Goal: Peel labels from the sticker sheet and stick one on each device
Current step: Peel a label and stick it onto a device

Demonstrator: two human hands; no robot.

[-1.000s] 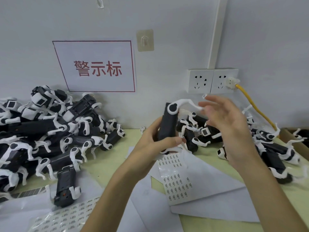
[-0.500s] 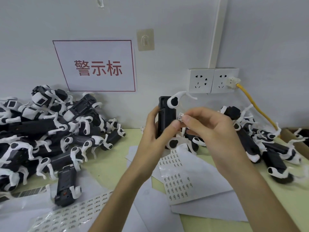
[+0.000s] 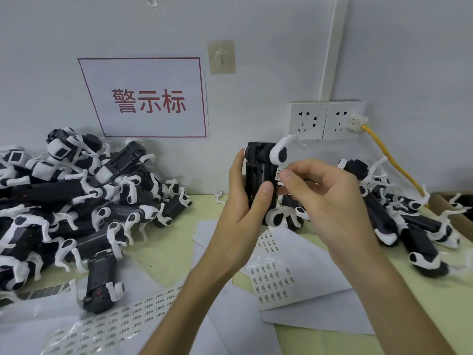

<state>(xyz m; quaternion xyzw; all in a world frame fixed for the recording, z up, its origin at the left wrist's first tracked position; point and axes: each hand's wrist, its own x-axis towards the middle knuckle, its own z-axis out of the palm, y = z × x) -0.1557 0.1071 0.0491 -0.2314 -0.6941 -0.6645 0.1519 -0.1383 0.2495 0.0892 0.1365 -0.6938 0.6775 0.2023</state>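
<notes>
table (image 3: 163,252) – bare strip left of held device (image 3: 258,167) | pile of devices (image 3: 64,201) far left | cardboard box (image 3: 440,204) far right – devices (image 3: 462,201) inside | sticker sheet (image 3: 276,278) just below | left hand (image 3: 243,201) grips it upright | right hand (image 3: 325,193) pinches label (image 3: 278,174) at its right edge

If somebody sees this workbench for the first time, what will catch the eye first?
At the centre, the left hand grips a black-and-white device upright, while the right hand pinches a small label at its edge. A big pile of the same devices fills the left of the table, under a wall sign with red characters. A smaller pile lies at the right, and a sticker sheet lies below the hands.
</notes>
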